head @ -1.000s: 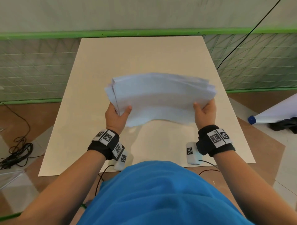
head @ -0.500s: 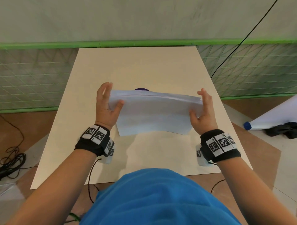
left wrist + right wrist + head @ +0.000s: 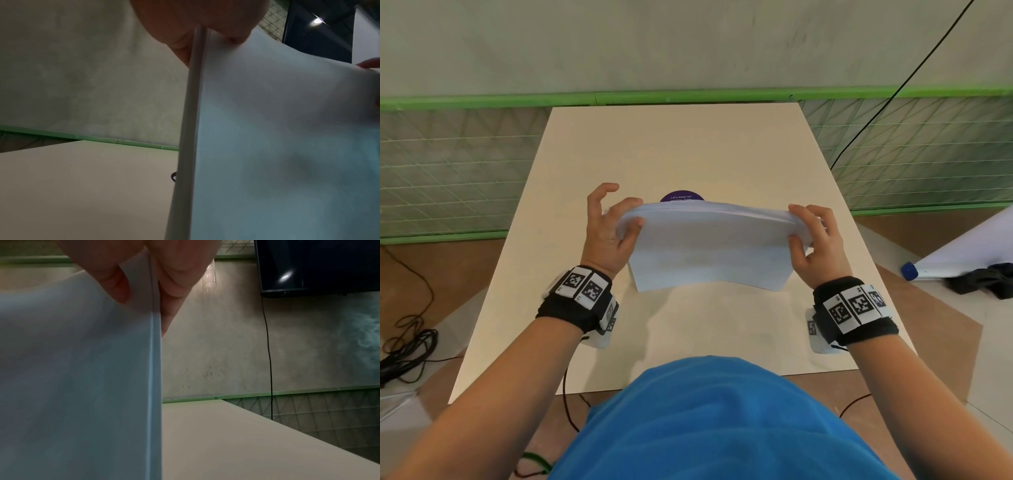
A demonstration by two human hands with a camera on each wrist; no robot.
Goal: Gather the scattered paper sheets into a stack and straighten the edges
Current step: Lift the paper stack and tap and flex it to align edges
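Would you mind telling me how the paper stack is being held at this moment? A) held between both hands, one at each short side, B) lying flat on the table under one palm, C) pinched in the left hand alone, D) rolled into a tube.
A: the paper stack is gripped at its left side by the left hand and at its right side by the right hand, above the table.

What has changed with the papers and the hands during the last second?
The paper stack was fanned and uneven one second ago; now its sheets are gathered into one neater bundle, turned more edge-up. The left hand and right hand moved from the near corners to the side edges, both holding it. A purple sticker came into view behind it. The stack remains above the table.
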